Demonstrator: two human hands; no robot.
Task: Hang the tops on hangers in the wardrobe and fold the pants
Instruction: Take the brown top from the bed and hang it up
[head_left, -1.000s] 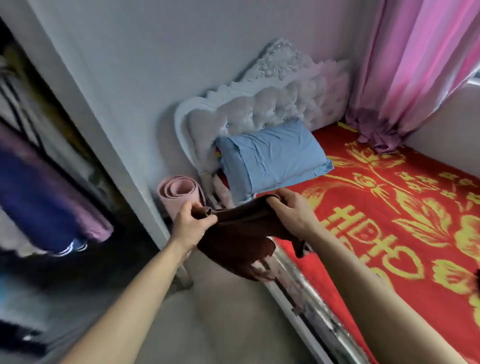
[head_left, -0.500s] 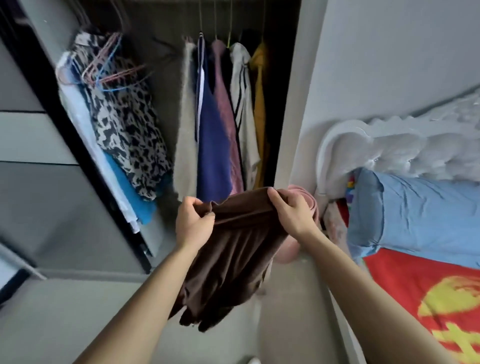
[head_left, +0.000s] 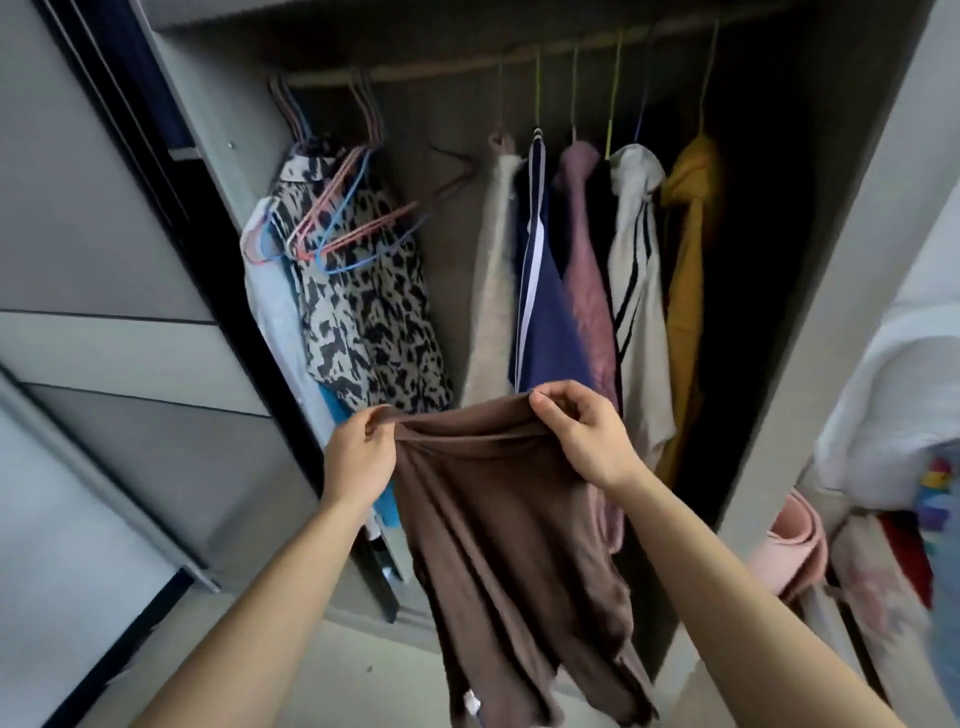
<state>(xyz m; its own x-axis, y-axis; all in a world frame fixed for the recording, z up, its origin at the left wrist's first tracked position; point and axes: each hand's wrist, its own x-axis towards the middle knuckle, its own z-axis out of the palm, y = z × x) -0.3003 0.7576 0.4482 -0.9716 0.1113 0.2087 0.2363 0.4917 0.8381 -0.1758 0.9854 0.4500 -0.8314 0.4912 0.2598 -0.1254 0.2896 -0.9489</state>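
A brown top (head_left: 498, 545) hangs in front of the open wardrobe (head_left: 841, 291), stretched between both hands by its upper edge. My left hand (head_left: 358, 457) pinches the left corner of that edge. My right hand (head_left: 582, 436) grips the right corner with curled fingers. The cloth droops down toward the floor, its lower part blurred. Several empty pink and blue hangers (head_left: 337, 208) dangle from the rail (head_left: 467, 65) at the wardrobe's upper left.
Several tops hang on the rail: beige (head_left: 491, 291), navy (head_left: 543, 312), mauve (head_left: 587, 275), striped white (head_left: 639, 291), mustard (head_left: 688, 270). A leopard-print garment (head_left: 363, 312) hangs at left. A sliding door (head_left: 98, 260) stands left; a rolled pink mat (head_left: 795, 551) and the bed are at right.
My view has swung from the bed to face the wardrobe. Both hands have kept hold of the brown top and carried it in front of the hanging clothes.
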